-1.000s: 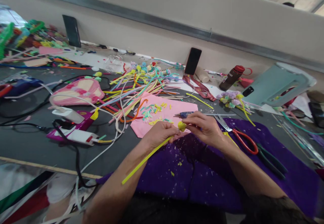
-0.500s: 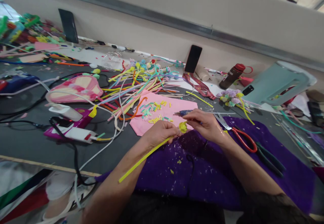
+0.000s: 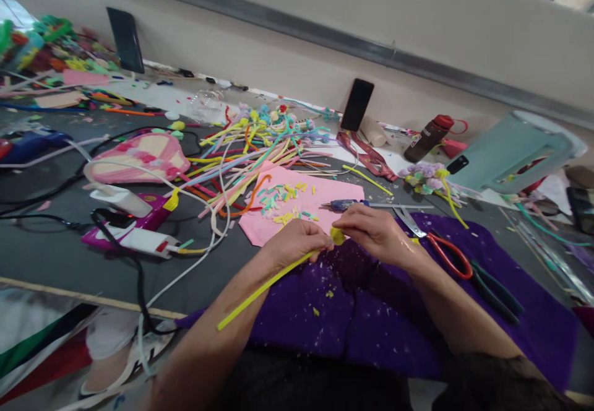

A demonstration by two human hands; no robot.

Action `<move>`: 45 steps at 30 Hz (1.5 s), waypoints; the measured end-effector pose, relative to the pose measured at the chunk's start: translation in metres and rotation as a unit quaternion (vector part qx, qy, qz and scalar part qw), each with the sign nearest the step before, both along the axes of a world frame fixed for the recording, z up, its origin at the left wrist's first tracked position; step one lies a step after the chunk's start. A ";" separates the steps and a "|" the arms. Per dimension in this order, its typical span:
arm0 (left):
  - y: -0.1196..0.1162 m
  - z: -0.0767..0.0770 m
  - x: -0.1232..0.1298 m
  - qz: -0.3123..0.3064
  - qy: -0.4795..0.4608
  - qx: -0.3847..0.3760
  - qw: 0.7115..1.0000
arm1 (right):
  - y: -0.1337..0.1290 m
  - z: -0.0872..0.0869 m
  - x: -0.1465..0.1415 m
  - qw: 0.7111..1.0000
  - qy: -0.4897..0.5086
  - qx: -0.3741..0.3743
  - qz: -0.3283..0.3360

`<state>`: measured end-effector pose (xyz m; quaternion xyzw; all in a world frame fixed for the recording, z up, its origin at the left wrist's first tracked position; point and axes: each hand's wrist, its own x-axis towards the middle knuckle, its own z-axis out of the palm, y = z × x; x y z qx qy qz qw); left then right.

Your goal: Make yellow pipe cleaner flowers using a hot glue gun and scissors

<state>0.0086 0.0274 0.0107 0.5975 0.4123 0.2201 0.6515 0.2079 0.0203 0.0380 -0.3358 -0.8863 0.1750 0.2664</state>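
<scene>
A yellow pipe-cleaner flower is pinched in my left hand [image 3: 299, 241], its long yellow stem [image 3: 260, 292] slanting down toward my left forearm. The small yellow flower head [image 3: 337, 236] sits between both hands. My right hand [image 3: 374, 230] has its fingertips closed on the far side of that head. Under the hands lies a purple cloth [image 3: 297, 330] sprinkled with tiny scraps. Just beyond them, a pink sheet [image 3: 325, 197] bears short yellow, teal and white pieces. A blue-handled tool [image 3: 343, 204] rests by my right fingers.
Red-and-green-handled scissors [image 3: 450, 256] lie on the cloth at right. A bundle of coloured pipe cleaners [image 3: 260, 157] spreads behind the pink sheet. At left are a purple power strip [image 3: 148, 213] and cables. A phone [image 3: 357, 104], bottle [image 3: 429, 138] and pale-blue jug [image 3: 515, 151] stand at the back.
My right fingers have shifted slightly and now cover more of the yellow flower head. My left hand keeps its pinch on the stem. The view has moved a little.
</scene>
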 end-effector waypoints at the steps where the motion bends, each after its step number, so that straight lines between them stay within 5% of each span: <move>1: 0.000 -0.001 0.000 0.002 0.001 0.006 1.000 | -0.001 0.000 0.000 1.000 -0.014 0.007 0.001; 23: 0.001 -0.003 0.002 0.035 -0.036 -0.017 0.999 | -0.004 0.000 0.001 0.995 -0.073 0.070 -0.019; 31: 0.001 0.003 0.000 0.080 -0.104 -0.114 0.985 | -0.002 0.009 -0.003 0.989 0.120 0.050 -0.071; 35: 0.002 0.003 -0.001 0.088 -0.129 -0.152 0.976 | -0.002 0.010 -0.002 0.970 0.209 -0.033 -0.118; 45: 0.004 0.001 -0.002 0.085 -0.184 -0.178 0.963 | -0.004 0.006 -0.008 0.955 0.234 -0.091 -0.160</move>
